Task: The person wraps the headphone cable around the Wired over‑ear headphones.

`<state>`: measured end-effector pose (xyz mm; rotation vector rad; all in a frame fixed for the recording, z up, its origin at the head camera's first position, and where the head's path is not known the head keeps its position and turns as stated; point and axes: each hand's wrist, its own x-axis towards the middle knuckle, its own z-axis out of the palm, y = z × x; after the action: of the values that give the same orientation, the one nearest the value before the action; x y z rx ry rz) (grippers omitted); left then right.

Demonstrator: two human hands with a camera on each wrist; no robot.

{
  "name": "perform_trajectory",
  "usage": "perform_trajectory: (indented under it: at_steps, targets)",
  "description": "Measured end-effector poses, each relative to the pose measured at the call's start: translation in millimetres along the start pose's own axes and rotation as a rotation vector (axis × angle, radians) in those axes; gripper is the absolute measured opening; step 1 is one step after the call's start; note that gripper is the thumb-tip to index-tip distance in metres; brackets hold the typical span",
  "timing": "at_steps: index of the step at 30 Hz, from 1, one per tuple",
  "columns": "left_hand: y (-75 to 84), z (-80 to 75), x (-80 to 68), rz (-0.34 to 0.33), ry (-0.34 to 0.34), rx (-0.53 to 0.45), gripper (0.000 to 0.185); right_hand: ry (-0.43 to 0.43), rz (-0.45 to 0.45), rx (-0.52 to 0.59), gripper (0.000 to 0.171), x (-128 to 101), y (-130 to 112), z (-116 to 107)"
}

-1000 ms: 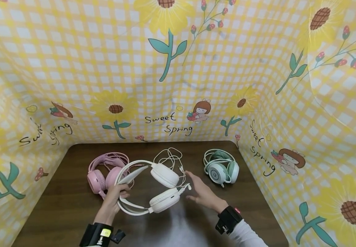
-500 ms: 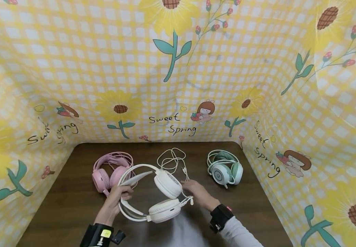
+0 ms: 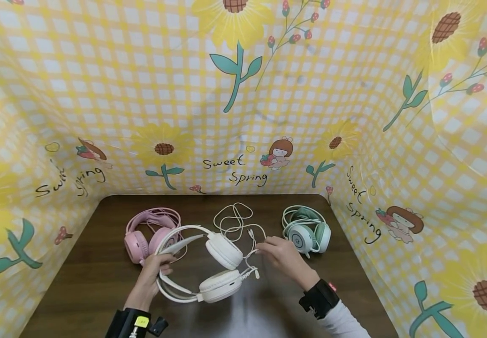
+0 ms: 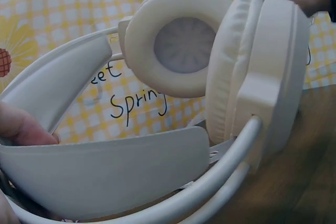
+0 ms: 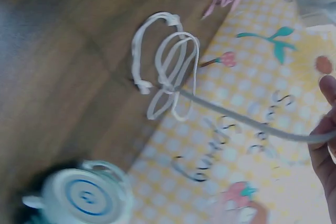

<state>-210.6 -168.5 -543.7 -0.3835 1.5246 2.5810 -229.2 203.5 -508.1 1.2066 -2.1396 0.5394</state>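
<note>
Both hands were now on the white headset (image 3: 203, 263); the right hand (image 3: 283, 258) had moved from hovering open to pinching its cable (image 3: 249, 234); the left hand (image 3: 152, 272) still gripped the headband.

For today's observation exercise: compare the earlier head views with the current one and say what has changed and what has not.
The right hand moved from open beside the white headphones up to their cable and now pinches it. The left hand still grips the headband. The pink headphones and green headphones lie where they were on the table.

head high, wrists close (shared white headphones (image 3: 209, 263))
</note>
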Motion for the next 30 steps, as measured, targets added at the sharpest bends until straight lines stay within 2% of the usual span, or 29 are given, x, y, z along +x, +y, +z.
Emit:
perform_trajectory:
  at_steps: [5,8,11,16,20,25,30]
  targets:
    - [-1.0,1.3,1.1,0.019,0.063,0.010,0.019,-0.021,-0.111,-0.003,0.009,15.0,-22.4,-3.7]
    - [-3.3,4.7,2.2,0.024,0.098,0.011,0.018,-0.056,-0.141,-0.047,0.005,21.9,-32.1,-1.1]
    - [-6.1,9.7,2.5,0.020,0.120,0.036,0.018,-0.063,-0.164,-0.109,0.008,26.9,-37.2,0.9]
    - [-9.5,18.0,0.7,0.027,0.126,0.136,0.015,-0.048,-0.237,-0.180,0.011,36.4,-42.0,2.7]
    - [-12.7,24.0,0.1,0.045,0.113,0.140,0.017,-0.080,-0.316,-0.278,0.017,45.3,-48.4,6.3]
    - [-16.0,27.5,1.3,0.049,0.096,0.126,0.019,-0.199,-0.302,-0.332,0.018,50.0,-51.8,13.0]
    - [-18.4,27.1,1.4,0.041,0.107,0.194,0.020,-0.320,-0.242,-0.293,0.015,51.8,-47.9,10.9]
